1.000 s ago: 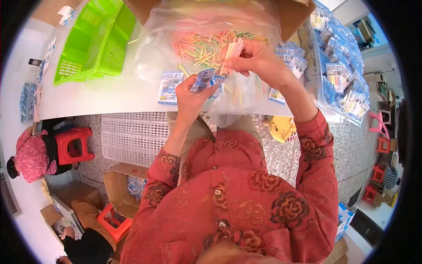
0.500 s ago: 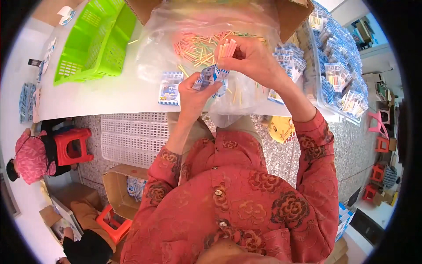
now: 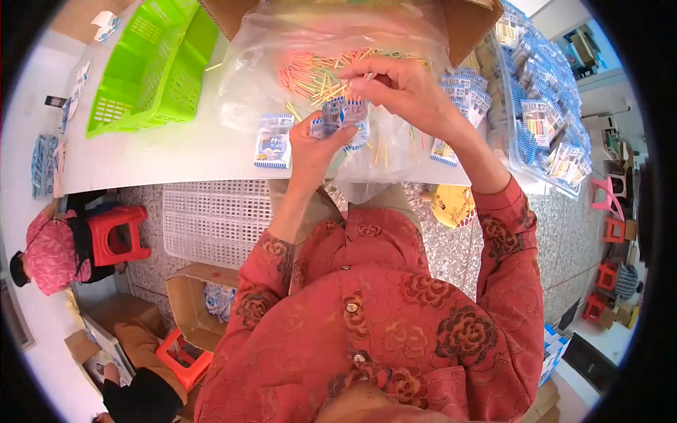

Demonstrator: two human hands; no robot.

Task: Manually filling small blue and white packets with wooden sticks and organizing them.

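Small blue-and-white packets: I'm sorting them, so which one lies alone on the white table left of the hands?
The flat packet, lying apart beside the clear bag; the others are held or piled.

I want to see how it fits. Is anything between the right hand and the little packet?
Nothing visible: the right hand sits directly above the small blue-and-white plastic packet held in the left hand.

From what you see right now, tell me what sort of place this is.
Likely a small packing workshop. The left hand holds a small blue packet over a clear bag of coloured sticks, filled packets are piled at right, and a green basket sits on the white table.
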